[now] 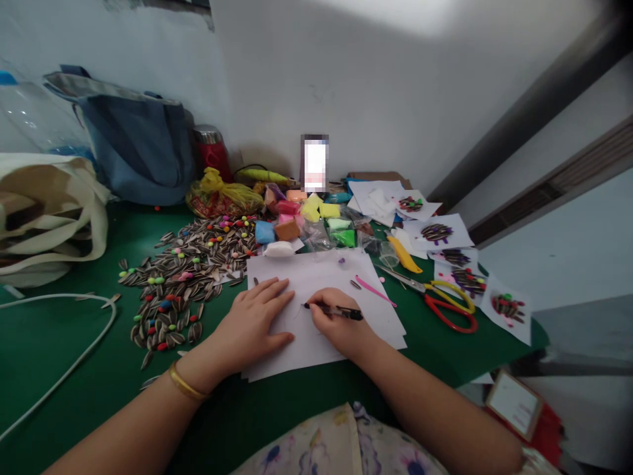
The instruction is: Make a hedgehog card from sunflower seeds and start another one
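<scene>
While the left hand point(256, 324) lies flat, the right hand point(337, 331) grips a crosswise pen point(346, 313), tip leftward.

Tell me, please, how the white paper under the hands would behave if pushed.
The paper probably bends easily, since its sheets look thin. It may resist sliding, because the left hand rests on it.
</scene>
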`<state>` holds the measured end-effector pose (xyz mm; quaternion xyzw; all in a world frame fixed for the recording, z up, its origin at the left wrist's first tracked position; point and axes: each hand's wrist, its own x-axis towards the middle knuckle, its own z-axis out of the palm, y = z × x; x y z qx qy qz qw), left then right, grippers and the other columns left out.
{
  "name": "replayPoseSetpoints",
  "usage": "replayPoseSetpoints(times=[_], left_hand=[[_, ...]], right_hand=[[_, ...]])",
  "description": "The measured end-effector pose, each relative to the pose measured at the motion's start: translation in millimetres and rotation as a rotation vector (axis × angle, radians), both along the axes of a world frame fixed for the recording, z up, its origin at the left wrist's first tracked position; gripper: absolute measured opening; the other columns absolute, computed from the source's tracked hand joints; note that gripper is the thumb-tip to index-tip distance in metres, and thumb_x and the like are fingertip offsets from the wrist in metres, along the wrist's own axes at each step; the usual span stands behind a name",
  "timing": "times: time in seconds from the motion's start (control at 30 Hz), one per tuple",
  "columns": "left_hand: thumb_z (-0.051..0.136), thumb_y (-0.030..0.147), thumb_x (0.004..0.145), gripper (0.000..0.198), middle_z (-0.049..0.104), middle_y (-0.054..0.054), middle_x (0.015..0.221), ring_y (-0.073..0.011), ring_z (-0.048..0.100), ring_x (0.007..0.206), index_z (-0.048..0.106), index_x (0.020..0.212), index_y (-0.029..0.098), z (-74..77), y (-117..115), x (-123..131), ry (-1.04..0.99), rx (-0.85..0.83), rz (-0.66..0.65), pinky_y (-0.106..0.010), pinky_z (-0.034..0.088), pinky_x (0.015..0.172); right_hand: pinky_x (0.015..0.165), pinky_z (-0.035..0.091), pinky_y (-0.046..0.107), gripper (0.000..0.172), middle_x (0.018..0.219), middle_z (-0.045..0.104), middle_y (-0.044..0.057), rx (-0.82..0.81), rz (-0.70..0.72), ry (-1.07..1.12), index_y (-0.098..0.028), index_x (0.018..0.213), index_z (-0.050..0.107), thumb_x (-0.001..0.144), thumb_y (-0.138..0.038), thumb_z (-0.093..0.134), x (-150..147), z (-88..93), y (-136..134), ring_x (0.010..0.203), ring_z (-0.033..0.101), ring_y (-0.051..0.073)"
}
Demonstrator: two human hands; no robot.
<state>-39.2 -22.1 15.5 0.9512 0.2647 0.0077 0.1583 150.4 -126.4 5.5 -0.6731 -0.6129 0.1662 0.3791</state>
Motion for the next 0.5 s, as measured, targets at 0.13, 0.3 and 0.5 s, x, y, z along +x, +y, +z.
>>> replayPoseSetpoints(times=[0.13, 0.3, 0.5], left_hand=[[0.066, 0.045, 0.078, 0.072, 0.033, -0.002, 0.158, -0.0313, 0.029, 0.144, 0.044, 0.144, 0.029, -0.9, 0.3, 0.1, -0.006, 0.006, -0.004, -0.053, 0.029, 0.113], [0.067, 0.044, 0.078, 0.071, 0.033, -0.003, 0.157, -0.0316, 0.029, 0.144, 0.045, 0.144, 0.029, -1.9, 0.6, -0.1, -0.018, 0.005, -0.009, -0.053, 0.03, 0.112], [0.067, 0.044, 0.078, 0.071, 0.034, -0.003, 0.157, -0.0316, 0.03, 0.143, 0.045, 0.143, 0.029, -1.8, 0.2, -0.4, -0.02, 0.007, -0.004, -0.053, 0.029, 0.112]], right_hand=[[0.079, 0.048, 0.029, 0.013, 0.086, 0.068, 0.003, 0.022, -0.006, 0.022, -0.021, 0.086, 0.066, 0.085, -0.015, 0.055, 0.8, 0.9, -1.3, 0.084, 0.062, 0.018], [0.073, 0.046, 0.027, 0.013, 0.08, 0.069, 0.001, -0.007, 0.069, 0.041, -0.02, 0.084, 0.068, 0.083, -0.015, 0.057, -0.7, 3.0, -4.8, 0.077, 0.062, 0.017], [0.071, 0.045, 0.026, 0.012, 0.081, 0.07, 0.0, -0.061, 0.134, 0.016, -0.022, 0.086, 0.069, 0.083, -0.016, 0.059, -3.9, 2.2, -5.8, 0.075, 0.062, 0.015]])
